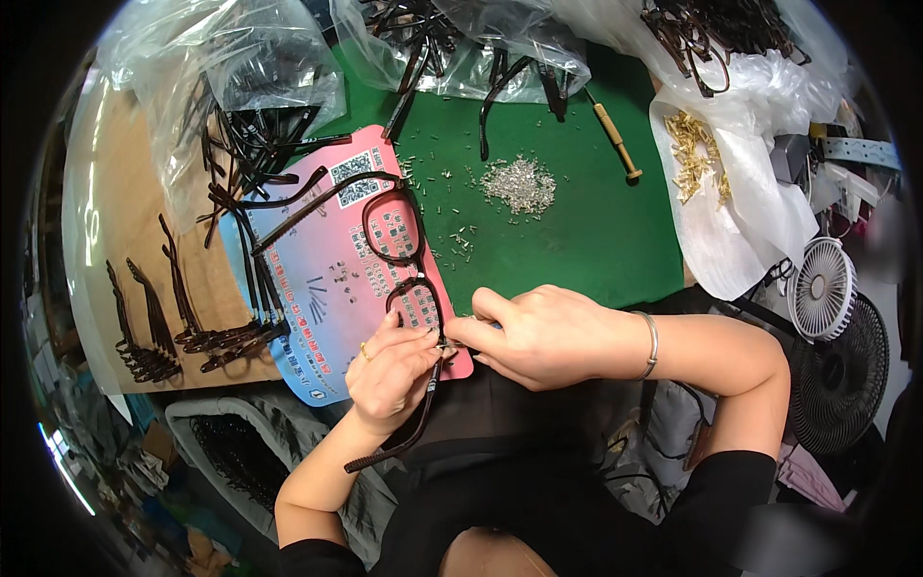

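Observation:
My left hand (pixel 389 373), with a ring on one finger, grips a dark brown eyeglass frame (pixel 417 258) by its near end. The frame lies partly over a pink and blue printed card (pixel 322 288); one temple stretches far left, the other hangs toward me past the table edge. My right hand (pixel 529 332), a bangle on its wrist, is closed in a pinch against the frame's near hinge. Whatever its fingertips hold is too small to make out. Beyond the hands, a heap of tiny silvery screws (pixel 519 186) sits on the green mat (pixel 596 250).
A brass-coloured screwdriver (pixel 615 139) lies at the mat's far right. Small gold-coloured parts (pixel 694 154) rest on white plastic. Dark frames (pixel 231 341) stand grouped at left, near loose temples (pixel 255 154). Clear bags (pixel 471 43) line the back. A white fan (pixel 825 288) stands at right.

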